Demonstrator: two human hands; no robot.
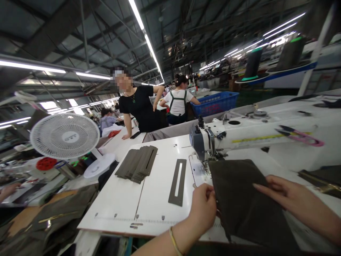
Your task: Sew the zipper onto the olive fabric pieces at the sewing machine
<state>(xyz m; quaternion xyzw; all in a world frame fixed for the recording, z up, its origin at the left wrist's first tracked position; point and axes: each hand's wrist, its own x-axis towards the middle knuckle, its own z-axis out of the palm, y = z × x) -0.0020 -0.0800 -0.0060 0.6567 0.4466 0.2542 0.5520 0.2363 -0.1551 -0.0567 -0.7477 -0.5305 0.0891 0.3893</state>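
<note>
My left hand (204,206) is closed in a pinch on the left edge of a dark olive fabric piece (239,199). The fabric lies beside the needle area of a white sewing machine (202,142). My right hand (277,192) has its fingers closed around the fabric's right edge, thumb on top. Left of the machine a flat olive strip with a long slot (173,192) lies on the white table (117,202). A fanned stack of olive pieces (138,163) rests farther left.
A white fan (65,137) stands at the left. Pink-handled scissors (306,138) lie on the machine arm. Olive garments (58,220) are heaped at the lower left. A person in black (141,106) leans on a table behind; a blue crate (215,103) is farther back.
</note>
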